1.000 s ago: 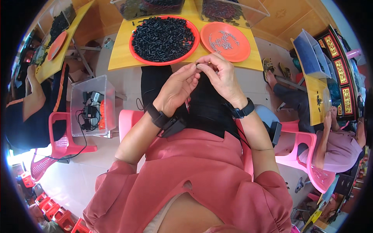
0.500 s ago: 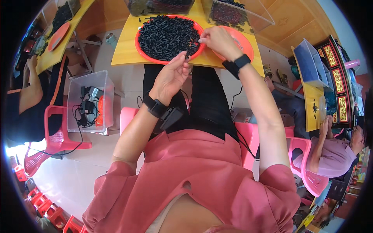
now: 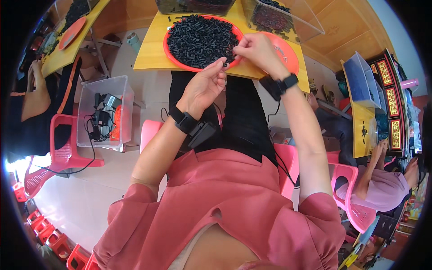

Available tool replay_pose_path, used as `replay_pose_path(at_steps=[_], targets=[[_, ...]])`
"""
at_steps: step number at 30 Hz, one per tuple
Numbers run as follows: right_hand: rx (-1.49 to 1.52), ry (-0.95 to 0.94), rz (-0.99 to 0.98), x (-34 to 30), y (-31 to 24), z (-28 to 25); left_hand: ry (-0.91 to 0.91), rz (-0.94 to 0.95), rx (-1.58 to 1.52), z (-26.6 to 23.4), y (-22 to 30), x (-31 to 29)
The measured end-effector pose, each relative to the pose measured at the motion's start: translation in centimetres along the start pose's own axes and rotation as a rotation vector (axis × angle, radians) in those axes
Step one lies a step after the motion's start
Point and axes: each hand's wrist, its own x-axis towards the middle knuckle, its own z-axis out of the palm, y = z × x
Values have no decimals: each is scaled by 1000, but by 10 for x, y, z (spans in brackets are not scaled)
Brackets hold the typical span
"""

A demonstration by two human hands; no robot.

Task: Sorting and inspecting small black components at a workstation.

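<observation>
A round red tray (image 3: pixel 167 53) heaped with small black cylindrical parts (image 3: pixel 198 40) lies on the yellow table in front of me. Over its near edge, my left hand (image 3: pixel 208 81) pinches one small black part (image 3: pixel 225 65) between thumb and forefinger. My right hand (image 3: pixel 254 50) is just to the right, above the tray's right rim, with thumb and fingers pressed together. Whatever lies between those fingertips is too small to make out. Partly behind the right hand is an orange-red plate (image 3: pixel 288 53) with a few tiny pale pieces on it.
Two clear bins, one at the back (image 3: pixel 193 8) and one at the back right (image 3: pixel 288 20), hold more black parts. A clear box (image 3: pixel 83 123) with cables stands left of my legs. People sit at yellow tables (image 3: pixel 76 49) on both sides.
My right hand has come closer to my left, its fingertips lower, near the held part. The left hand keeps its pinch. The whole view has shifted slightly.
</observation>
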Motion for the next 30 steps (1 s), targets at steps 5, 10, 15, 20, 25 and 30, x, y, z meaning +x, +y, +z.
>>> replay_pose_path(at_steps=[5,10,15,20,25,30], targets=[[647,64,133,-53,-15,15,-7,-8,44,3,-10,-1],[738,227,83,-81,-17,45,-28,-45,82,-1,-18,-3],[816,239,44,-94,-20,41,-81,-28,107,6,-21,-5],[798,247,19,-97,-25,35,-52,42,186,20,-20,-10],[687,257,-34,-102,-31,38,-59,107,255,19,-19,-12],[670,313,-74,-102,-32,42,-59,176,339,24,-22,-15]])
